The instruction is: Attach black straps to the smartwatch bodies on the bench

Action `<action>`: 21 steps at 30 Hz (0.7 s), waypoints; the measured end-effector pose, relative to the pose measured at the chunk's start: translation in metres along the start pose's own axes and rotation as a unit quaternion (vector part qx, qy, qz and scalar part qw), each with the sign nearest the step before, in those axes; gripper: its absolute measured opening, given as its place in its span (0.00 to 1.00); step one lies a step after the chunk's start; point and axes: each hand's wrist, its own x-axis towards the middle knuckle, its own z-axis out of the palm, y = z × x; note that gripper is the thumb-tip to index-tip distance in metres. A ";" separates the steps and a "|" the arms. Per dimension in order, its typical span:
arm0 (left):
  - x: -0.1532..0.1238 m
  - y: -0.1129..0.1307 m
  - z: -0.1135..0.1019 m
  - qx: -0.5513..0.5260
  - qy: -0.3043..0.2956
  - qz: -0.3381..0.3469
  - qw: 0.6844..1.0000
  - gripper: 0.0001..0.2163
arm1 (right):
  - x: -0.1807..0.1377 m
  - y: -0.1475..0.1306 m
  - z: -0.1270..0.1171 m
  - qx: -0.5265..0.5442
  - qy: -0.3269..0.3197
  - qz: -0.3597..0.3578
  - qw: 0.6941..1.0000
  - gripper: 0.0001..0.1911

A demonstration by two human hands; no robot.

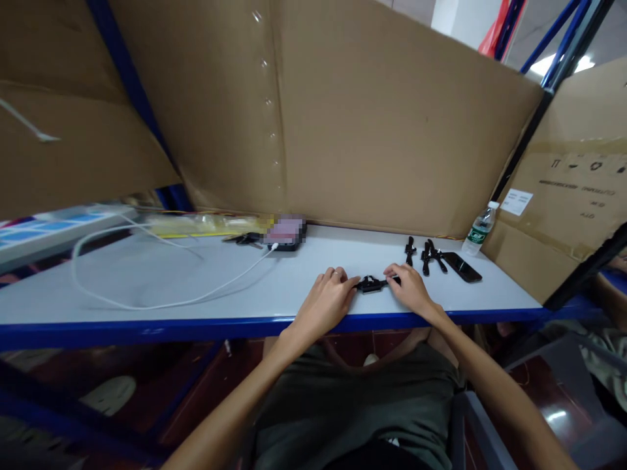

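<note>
A small black spokeshave (371, 284) with a shiny metal part in its middle lies across the front of the table, a handle to either side. My left hand (329, 292), wearing a ring, is closed on its left handle. Fingers of my right hand (407, 285) pinch the opposite handle. Beyond my right hand lie similar black tools: one spokeshave (410, 251) apart, and a second spokeshave (426, 258) beside a third spokeshave (437, 256). My fingers partly hide both handle ends.
A dark phone (462, 267) and a water bottle (480, 230) stand to the right on the white table (235, 297). At the back left, a white cable (147, 307) runs to a device (287, 235) near keys (243, 239). Cardboard panels (382, 124) wall the back.
</note>
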 end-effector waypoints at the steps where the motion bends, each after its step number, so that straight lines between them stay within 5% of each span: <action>1: 0.000 -0.001 0.001 -0.008 0.008 0.000 1.000 0.18 | -0.004 0.002 -0.005 -0.022 -0.013 0.000 1.000 0.07; 8: 0.000 -0.001 0.007 -0.023 0.060 -0.003 0.998 0.18 | -0.048 -0.012 -0.042 -0.114 -0.068 -0.030 0.991 0.05; 13: 0.000 -0.001 0.009 -0.028 0.065 -0.011 0.997 0.18 | -0.070 -0.036 -0.036 -0.163 -0.068 -0.020 0.984 0.04; 21: 0.000 -0.002 0.007 -0.034 0.040 -0.005 0.999 0.17 | -0.026 -0.045 -0.006 -0.235 -0.072 0.050 0.968 0.08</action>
